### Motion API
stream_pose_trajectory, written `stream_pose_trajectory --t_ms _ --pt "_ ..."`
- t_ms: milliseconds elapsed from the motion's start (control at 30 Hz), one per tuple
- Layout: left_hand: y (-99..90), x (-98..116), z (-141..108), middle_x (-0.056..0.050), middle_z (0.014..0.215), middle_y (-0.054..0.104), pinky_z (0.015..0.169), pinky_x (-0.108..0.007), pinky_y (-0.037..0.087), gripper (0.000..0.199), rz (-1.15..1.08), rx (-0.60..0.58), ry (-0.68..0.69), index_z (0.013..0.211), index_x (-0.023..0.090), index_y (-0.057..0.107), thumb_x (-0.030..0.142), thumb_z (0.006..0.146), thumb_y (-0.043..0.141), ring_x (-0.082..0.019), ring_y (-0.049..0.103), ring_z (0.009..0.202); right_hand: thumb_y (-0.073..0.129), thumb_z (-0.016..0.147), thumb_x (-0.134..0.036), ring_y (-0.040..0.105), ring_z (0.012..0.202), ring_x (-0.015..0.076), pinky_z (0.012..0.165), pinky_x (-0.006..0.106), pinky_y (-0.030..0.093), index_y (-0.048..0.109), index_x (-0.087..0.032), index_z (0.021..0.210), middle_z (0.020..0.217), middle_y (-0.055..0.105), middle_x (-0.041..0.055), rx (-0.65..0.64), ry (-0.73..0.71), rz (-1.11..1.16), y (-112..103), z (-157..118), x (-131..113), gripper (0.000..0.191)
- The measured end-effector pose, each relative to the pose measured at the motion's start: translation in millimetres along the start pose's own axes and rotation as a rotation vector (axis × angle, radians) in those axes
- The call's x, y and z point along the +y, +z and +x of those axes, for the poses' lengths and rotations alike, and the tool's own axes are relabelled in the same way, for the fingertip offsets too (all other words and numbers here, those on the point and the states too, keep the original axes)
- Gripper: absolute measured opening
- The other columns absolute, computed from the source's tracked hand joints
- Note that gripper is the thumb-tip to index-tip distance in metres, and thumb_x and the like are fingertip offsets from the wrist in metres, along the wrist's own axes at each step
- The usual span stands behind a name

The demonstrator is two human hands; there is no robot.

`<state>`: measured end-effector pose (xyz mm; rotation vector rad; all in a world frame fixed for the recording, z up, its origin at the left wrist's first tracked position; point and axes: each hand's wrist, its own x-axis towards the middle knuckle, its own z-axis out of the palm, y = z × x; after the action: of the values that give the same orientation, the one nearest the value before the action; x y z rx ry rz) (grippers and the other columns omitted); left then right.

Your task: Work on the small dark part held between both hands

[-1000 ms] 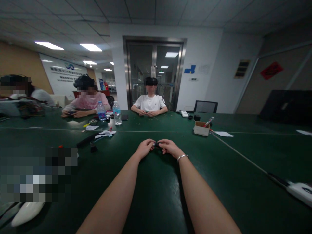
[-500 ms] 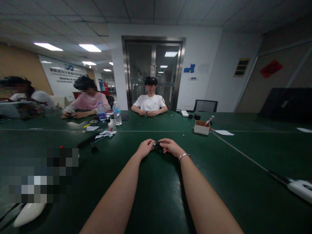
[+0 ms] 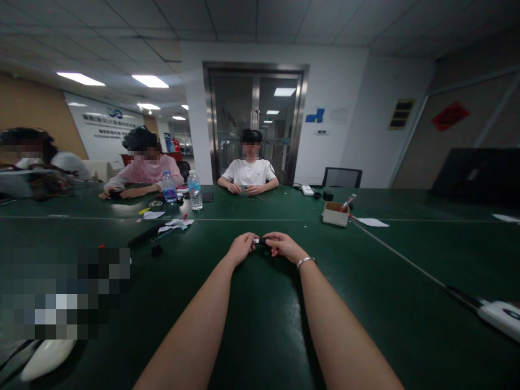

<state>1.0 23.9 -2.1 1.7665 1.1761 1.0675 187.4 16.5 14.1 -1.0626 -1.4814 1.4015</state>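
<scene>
Between my hands, just above the green table point(image 3: 264, 319), is a small black-and-silver cylinder point(image 3: 262, 241) whose exact kind I cannot make out. My left hand point(image 3: 242, 248) pinches its silver end between thumb and fingertips. On the black end, the thumb and fingers of my right hand point(image 3: 286, 246) are closed. A silver bracelet point(image 3: 306, 262) circles my right wrist. My fingers partly cover both ends of the cylinder.
Beyond my hands and to the right stands a small open box point(image 3: 335, 215) with items in it. A cable point(image 3: 400, 252) runs to a white power strip point(image 3: 501, 317). Water bottles point(image 3: 195, 190) and papers point(image 3: 179, 224) lie left. Several people sit around the table.
A little more of the cylinder's silver part shows between my hands. My hands stay in nearly the same place.
</scene>
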Motion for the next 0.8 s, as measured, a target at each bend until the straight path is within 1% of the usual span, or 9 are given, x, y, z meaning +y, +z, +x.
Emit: stream_pose_trajectory --t_ms 233,367,567,667,733,800 --pt "0.2 -3.7 2.1 -0.001 0.065 0.056 0.053 -0.022 0.037 0.039 0.011 -0.005 0.021 0.096 0.015 0.063 0.043 0.084 0.039 -0.011 0.048 0.055 0.062 0.077 -0.012 0.048 0.045 0.0038 0.043 0.015 0.048 0.062 -0.012 0.099 0.059 0.053 -0.0035 0.007 -0.004 0.005 0.7 0.3 1.3 0.022" --pt "0.2 -2.9 1.0 -0.001 0.068 0.058 0.054 -0.021 0.038 0.033 0.027 -0.003 0.008 0.097 0.016 0.064 0.036 0.082 0.043 -0.011 0.051 0.059 0.062 0.076 -0.011 0.048 0.045 0.0037 0.043 0.015 0.048 0.063 -0.012 0.098 0.06 0.055 -0.0031 0.001 -0.007 0.005 1.8 -1.9 -0.9 0.022" --pt "0.5 -2.3 -0.2 -0.003 0.075 0.062 0.058 -0.022 0.04 0.03 0.03 0.026 0.007 0.098 0.017 0.064 0.03 0.079 0.045 -0.012 0.054 0.065 0.062 0.076 -0.011 0.048 0.045 0.0038 0.042 0.015 0.048 0.063 -0.012 0.098 0.06 0.054 -0.0031 0.013 -0.005 -0.02 2.6 -2.3 -1.6 0.022" --pt "0.1 -2.0 -0.3 -0.003 0.076 0.062 0.057 -0.022 0.04 0.031 0.022 0.032 0.014 0.097 0.016 0.064 0.033 0.079 0.046 -0.012 0.054 0.065 0.061 0.077 -0.011 0.048 0.046 0.004 0.042 0.015 0.048 0.062 -0.012 0.099 0.059 0.053 -0.0033 0.004 -0.009 -0.02 2.4 -2.0 -1.5 0.022" --pt "-0.5 -1.5 -0.7 -0.002 0.071 0.06 0.056 -0.022 0.039 0.035 0.024 0.019 0.023 0.097 0.016 0.064 0.039 0.082 0.043 -0.012 0.053 0.061 0.061 0.077 -0.011 0.048 0.046 0.0041 0.043 0.015 0.048 0.062 -0.012 0.099 0.059 0.053 -0.0033 -0.003 -0.012 -0.017 2.3 -1.9 -1.5 0.022" --pt "-1.1 -0.6 -1.5 -0.002 0.069 0.059 0.056 -0.023 0.039 0.036 0.036 0.01 0.028 0.097 0.016 0.064 0.04 0.083 0.041 -0.012 0.051 0.059 0.061 0.077 -0.011 0.048 0.046 0.004 0.043 0.015 0.048 0.062 -0.012 0.099 0.06 0.054 -0.0033 -0.004 -0.014 -0.02 2.4 -1.9 -1.3 0.022"
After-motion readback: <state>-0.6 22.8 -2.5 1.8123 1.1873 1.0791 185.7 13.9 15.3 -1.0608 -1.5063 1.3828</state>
